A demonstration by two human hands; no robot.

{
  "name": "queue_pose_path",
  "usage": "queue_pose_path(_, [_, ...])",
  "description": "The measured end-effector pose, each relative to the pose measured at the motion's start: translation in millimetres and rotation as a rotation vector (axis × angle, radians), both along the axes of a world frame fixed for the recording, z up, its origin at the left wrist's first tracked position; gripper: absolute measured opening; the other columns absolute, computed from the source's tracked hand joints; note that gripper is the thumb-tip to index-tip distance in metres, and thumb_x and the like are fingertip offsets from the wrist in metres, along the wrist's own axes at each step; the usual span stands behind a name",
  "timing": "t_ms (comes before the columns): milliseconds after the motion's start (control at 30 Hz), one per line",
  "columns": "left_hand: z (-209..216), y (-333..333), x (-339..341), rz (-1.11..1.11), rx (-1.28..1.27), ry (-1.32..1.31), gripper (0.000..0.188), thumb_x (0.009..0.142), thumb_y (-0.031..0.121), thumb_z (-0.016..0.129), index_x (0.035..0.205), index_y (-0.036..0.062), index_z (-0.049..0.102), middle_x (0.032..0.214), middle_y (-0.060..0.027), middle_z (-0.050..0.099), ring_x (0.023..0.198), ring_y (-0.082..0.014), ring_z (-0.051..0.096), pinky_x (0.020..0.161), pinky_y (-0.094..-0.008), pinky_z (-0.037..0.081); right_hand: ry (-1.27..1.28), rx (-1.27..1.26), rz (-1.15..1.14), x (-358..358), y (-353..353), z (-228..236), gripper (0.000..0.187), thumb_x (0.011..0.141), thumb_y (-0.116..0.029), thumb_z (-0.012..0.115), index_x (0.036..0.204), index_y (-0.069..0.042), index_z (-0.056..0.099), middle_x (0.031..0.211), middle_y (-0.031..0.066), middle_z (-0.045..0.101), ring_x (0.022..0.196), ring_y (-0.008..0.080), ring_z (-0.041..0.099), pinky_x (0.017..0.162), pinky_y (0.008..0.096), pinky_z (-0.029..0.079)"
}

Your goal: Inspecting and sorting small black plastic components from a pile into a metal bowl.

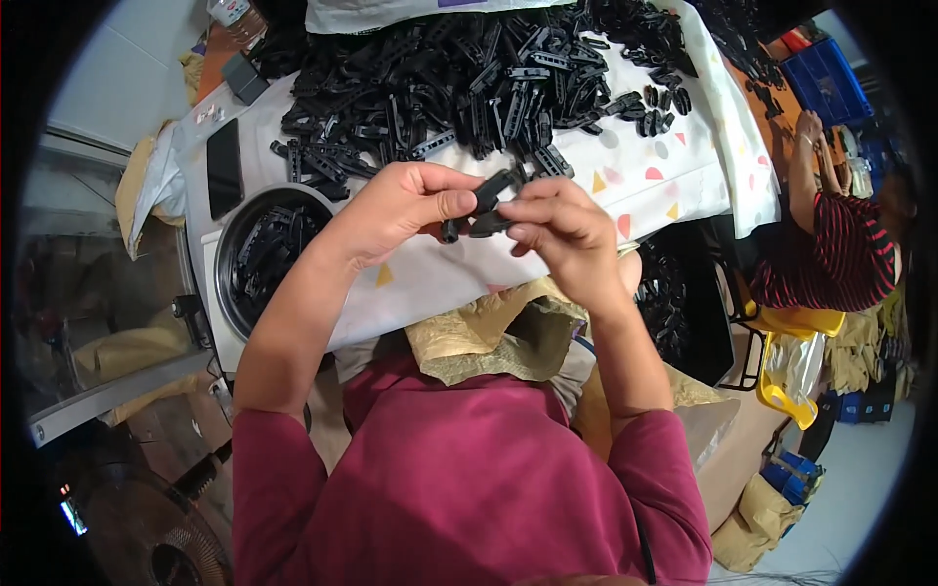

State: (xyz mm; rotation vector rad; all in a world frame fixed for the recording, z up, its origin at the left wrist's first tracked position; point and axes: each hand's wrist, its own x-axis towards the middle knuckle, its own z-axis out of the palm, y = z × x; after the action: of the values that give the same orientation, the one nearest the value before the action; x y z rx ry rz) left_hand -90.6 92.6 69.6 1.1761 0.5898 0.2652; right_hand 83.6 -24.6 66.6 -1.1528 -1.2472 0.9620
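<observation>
Over the near edge of the patterned table cover [674, 186], both my hands are raised close together. My left hand [405, 207] pinches a dark black plastic clip-like part [495, 189] between thumb and fingers. Fingers of my right hand [572, 230] close on a second small black part [489, 226], right against the first one. Whether the two parts are joined, I cannot tell. Beyond my hands spreads a large pile of long black plastic parts [430, 78], with shorter pieces at its right end.
On the left, a round bowl [223, 283] holds more black parts, with a black phone [224, 168] behind it. A black bin [711, 303] of small parts stands right of me. A crumpled golden-brown bag [459, 342] lies at my lap. A co-worker in a striped shirt [831, 249] sits far right.
</observation>
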Motion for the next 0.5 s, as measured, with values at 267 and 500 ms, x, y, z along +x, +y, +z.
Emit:
queue_pose_path(267, [18,-15,-1,-0.023,0.823,0.046,0.032,0.078,0.019,0.067,0.107,0.0054,0.062,0.086,-0.014,0.064,0.074,-0.0192,0.062,0.065,-0.0295,0.047,-0.489,0.341,-0.205,-10,-7,-6,0.026,0.07,0.009,0.067,0.093,0.0,0.062,0.088,0.0088,0.059,0.077,0.0158,0.059,0.063,0.0252,0.049])
queue_pose_path(500, [-15,-34,-8,-0.056,0.991,0.163,0.037,0.069,0.015,0.072,0.102,0.0022,0.061,0.087,-0.0115,0.063,0.074,-0.024,0.062,0.066,-0.0304,0.048,-0.483,-0.1,-0.114,-16,-17,-20,0.033,0.071,-0.002,0.07,0.102,0.0,0.056,0.091,0.0102,0.057,0.084,0.0213,0.059,0.066,0.0278,0.051])
